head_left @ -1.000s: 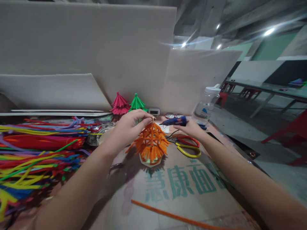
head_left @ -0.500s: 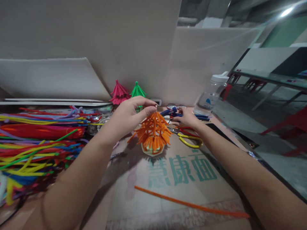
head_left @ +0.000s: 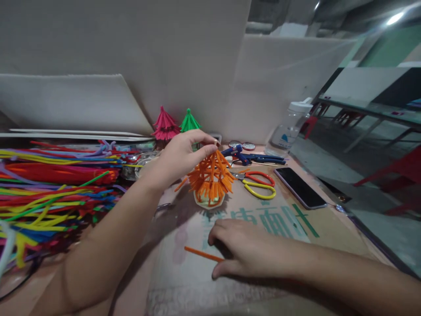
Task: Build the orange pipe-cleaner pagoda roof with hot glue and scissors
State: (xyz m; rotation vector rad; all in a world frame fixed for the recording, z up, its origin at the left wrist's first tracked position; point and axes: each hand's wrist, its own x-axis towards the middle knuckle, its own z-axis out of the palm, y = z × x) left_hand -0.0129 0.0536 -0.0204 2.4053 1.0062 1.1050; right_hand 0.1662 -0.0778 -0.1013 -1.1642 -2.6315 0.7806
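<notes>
Left hand (head_left: 177,156) pinching orange tree (head_left: 213,189) (by tip).

Upright tiered orange ornament (head_left: 215,184) on its pale base (head_left: 199,202); nearer, one thin orange strip (head_left: 202,254), partly hidden

Orange tiered piece (head_left: 212,186), centre: fuzzy, matt. Phone (head_left: 300,188), right of centre: glossy smooth screen. Bottle (head_left: 283,134), right: clear plastic. Scissors (head_left: 246,182), centre: metal blades, smooth plastic-looking handles. Worktop sheet (head_left: 184,276), lower centre: cardboard-like. Back board (head_left: 131,39), top: matt, smooth.
</notes>
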